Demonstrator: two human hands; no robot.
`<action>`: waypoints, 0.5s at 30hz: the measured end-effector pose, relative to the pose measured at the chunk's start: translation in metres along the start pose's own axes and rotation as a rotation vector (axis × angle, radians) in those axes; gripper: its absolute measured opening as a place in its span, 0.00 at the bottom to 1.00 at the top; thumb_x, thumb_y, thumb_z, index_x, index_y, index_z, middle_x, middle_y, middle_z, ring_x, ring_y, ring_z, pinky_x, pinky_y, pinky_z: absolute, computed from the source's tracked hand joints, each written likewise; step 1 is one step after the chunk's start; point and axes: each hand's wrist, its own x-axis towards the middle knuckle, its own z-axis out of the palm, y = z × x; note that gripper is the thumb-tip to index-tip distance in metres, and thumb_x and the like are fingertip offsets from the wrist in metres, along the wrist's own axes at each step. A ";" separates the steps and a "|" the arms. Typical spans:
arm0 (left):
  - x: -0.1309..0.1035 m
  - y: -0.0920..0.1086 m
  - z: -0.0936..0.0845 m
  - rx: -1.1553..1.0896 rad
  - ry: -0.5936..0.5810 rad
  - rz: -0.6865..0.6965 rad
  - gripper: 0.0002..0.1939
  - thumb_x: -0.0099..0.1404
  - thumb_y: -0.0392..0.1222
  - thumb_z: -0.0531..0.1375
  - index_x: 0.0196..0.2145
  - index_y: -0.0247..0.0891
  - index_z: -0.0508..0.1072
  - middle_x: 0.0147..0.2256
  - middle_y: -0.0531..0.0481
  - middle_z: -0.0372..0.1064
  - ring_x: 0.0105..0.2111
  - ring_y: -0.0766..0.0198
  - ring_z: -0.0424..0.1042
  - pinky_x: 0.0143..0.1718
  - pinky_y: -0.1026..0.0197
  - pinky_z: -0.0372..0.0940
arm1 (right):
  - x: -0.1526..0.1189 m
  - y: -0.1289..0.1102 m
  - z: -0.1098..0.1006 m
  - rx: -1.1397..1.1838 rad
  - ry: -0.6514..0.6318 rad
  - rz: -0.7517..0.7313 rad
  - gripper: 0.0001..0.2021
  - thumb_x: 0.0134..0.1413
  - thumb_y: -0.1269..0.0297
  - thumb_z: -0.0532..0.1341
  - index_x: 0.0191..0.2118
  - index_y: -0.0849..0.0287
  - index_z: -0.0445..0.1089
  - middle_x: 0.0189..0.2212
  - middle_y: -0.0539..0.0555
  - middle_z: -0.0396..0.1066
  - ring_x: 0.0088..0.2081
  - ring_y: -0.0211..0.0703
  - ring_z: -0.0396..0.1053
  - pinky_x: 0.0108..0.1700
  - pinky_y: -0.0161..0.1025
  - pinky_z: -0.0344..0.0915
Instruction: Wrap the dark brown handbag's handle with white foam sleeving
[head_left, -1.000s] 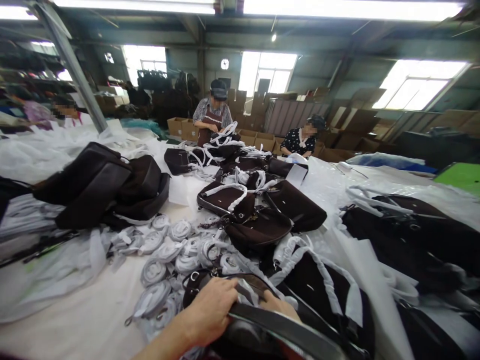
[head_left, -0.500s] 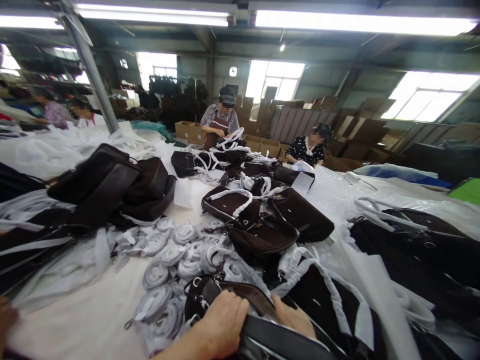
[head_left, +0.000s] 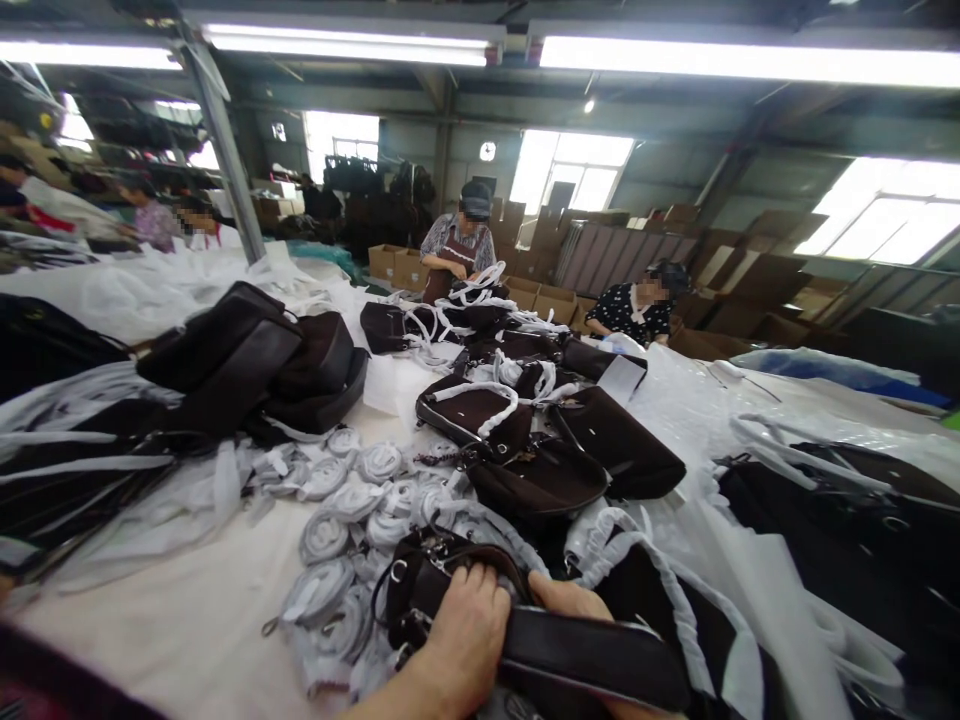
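At the bottom middle, my left hand (head_left: 461,640) grips the top of a dark brown handbag (head_left: 427,585) close to me. My right hand (head_left: 566,598) is mostly hidden behind a wide dark strap (head_left: 592,655) and rests on the same bag; its fingers are covered, so its hold cannot be told. Several rolled straps wrapped in white paper (head_left: 352,500) lie just beyond the bag on the white table (head_left: 187,620).
More brown handbags (head_left: 540,450) with white-wrapped handles crowd the table's middle and right. Dark bags (head_left: 247,360) are stacked at the left. Two people (head_left: 457,245) work at the far side, others at the far left. Cardboard boxes (head_left: 547,295) line the back.
The view has tilted and shifted, so everything sits lower and to the right. My hands have drawn the bag nearer and the dark strap now lies across my right hand.
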 end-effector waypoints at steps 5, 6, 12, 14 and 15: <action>-0.030 -0.021 -0.024 -0.277 -0.083 0.170 0.40 0.56 0.40 0.72 0.63 0.27 0.66 0.69 0.27 0.52 0.70 0.38 0.49 0.71 0.39 0.45 | -0.004 0.023 -0.091 0.237 -0.187 -0.052 0.11 0.58 0.63 0.56 0.39 0.55 0.76 0.35 0.53 0.80 0.37 0.47 0.77 0.39 0.37 0.71; -0.041 -0.029 -0.031 -0.369 -0.065 0.182 0.37 0.57 0.40 0.71 0.62 0.32 0.68 0.70 0.32 0.52 0.70 0.41 0.50 0.71 0.42 0.47 | -0.006 0.021 -0.115 0.260 -0.145 -0.026 0.13 0.62 0.57 0.55 0.42 0.56 0.75 0.37 0.54 0.80 0.40 0.48 0.76 0.43 0.39 0.71; -0.072 -0.089 -0.037 -0.594 0.365 -0.322 0.20 0.67 0.40 0.54 0.55 0.37 0.72 0.66 0.39 0.61 0.67 0.50 0.57 0.69 0.48 0.49 | 0.005 -0.077 -0.154 0.288 -0.270 -0.118 0.19 0.67 0.48 0.52 0.39 0.52 0.76 0.33 0.50 0.77 0.36 0.44 0.73 0.40 0.37 0.67; -0.069 -0.102 -0.024 -0.590 0.323 -0.389 0.20 0.68 0.42 0.53 0.54 0.35 0.72 0.60 0.36 0.67 0.62 0.49 0.64 0.66 0.47 0.54 | 0.019 -0.115 -0.124 0.221 -0.368 -0.272 0.14 0.68 0.58 0.54 0.42 0.52 0.77 0.39 0.51 0.78 0.41 0.44 0.74 0.46 0.36 0.68; -0.068 -0.106 -0.018 -0.601 0.296 -0.384 0.19 0.68 0.43 0.52 0.52 0.35 0.73 0.56 0.36 0.71 0.58 0.49 0.68 0.63 0.47 0.57 | 0.027 -0.129 -0.106 0.180 -0.383 -0.370 0.13 0.68 0.64 0.54 0.47 0.54 0.76 0.45 0.53 0.78 0.47 0.46 0.73 0.51 0.38 0.67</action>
